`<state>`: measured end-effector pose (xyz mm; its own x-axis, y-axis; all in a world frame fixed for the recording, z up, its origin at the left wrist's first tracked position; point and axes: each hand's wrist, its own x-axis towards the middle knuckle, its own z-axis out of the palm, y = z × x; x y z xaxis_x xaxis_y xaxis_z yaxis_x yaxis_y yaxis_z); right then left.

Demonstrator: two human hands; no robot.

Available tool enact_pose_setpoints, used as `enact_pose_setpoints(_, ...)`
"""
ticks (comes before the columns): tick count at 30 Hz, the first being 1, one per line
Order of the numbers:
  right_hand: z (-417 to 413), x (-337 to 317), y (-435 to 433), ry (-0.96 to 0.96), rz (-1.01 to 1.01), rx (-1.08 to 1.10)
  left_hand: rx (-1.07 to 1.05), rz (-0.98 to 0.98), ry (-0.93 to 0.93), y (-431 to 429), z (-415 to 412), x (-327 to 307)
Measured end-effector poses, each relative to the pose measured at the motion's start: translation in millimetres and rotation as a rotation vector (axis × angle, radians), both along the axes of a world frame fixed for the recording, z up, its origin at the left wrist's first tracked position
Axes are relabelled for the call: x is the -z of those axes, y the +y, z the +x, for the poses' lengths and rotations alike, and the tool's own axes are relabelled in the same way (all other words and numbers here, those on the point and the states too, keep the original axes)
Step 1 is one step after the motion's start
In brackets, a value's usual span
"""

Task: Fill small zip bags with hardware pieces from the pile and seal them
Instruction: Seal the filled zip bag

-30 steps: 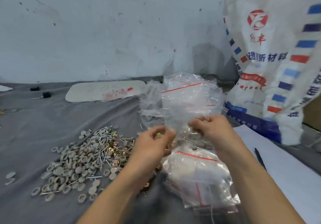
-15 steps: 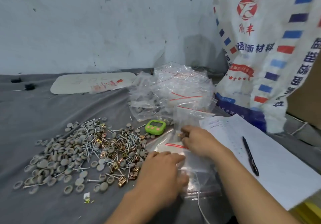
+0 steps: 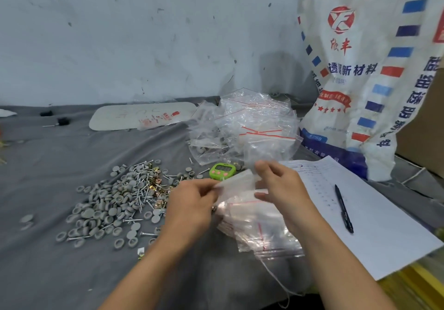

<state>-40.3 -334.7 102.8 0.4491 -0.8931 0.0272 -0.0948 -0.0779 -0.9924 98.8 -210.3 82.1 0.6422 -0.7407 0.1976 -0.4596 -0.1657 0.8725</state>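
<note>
Head view of a worktop covered in grey cloth (image 3: 60, 165). Far left, at the back: two small black objects (image 3: 63, 121), too small to identify. Left of centre: the pile (image 3: 115, 199) of hardware lies loose on the cloth, with grey round caps, silver nails and brass-coloured clips mixed together and a few caps strayed to its left. Behind the pile, near the wall: a flat pale card (image 3: 134, 116) with red print. Centre: a green timer (image 3: 222, 170) sits on the cloth between the pile and the bags.

Left hand (image 3: 192, 204): fingers curled, thumb and fingertips pinching the left edge of a small zip bag (image 3: 237, 181). The bag is held in the air above the cloth, just in front of the timer, tilted up toward the right. It is blurred, and whether it holds any pieces cannot be told. Right hand (image 3: 283, 187): thumb above and fingers below, partly spread, gripping the bag's right end.

Directly beneath both hands: a flat stack (image 3: 262, 228) of empty bags with red zip lines, lying on the cloth. Behind the hands: a loose heap (image 3: 252, 127) of clear bags, some with grey pieces visible inside. Right: a printed sheet (image 3: 374, 213) on the cloth, with a black pen (image 3: 344, 208) lying on it. Far right, at the back: a white woven sack (image 3: 360, 69) with red and blue stripes, standing against the wall.
</note>
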Motion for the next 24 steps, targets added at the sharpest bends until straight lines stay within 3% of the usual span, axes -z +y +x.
enact_pose_setpoints(2,4.7,-1.8,10.5,-0.134,0.213,-0.077,-0.075,-0.026,0.042,9.0,2.4,-1.1)
enact_pose_setpoints(4,10.2,-0.9,17.7,-0.137,0.293,-0.173,-0.136,-0.063,0.091,14.5,0.7,0.7)
enact_pose_setpoints(9,21.0,8.4,19.6,-0.049,0.193,-0.135,-0.004,-0.028,0.067,19.1,-4.4,-8.4)
enact_pose_setpoints(12,18.2,8.5,10.7,-0.113,0.198,-0.169,0.276,-0.053,0.346,23.1,-1.0,-21.5)
enact_pose_setpoints(14,18.8,7.3,9.7,-0.177,0.187,-0.233,0.246,-0.066,0.429,23.3,4.1,-24.6)
enact_pose_setpoints(17,22.1,6.3,11.7,-0.231,0.163,-0.273,0.071,-0.026,0.324,25.5,16.0,-24.7)
enact_pose_setpoints(24,30.2,0.7,16.3,-0.195,0.266,-0.344,-0.026,0.15,0.122,45.1,42.6,-33.8)
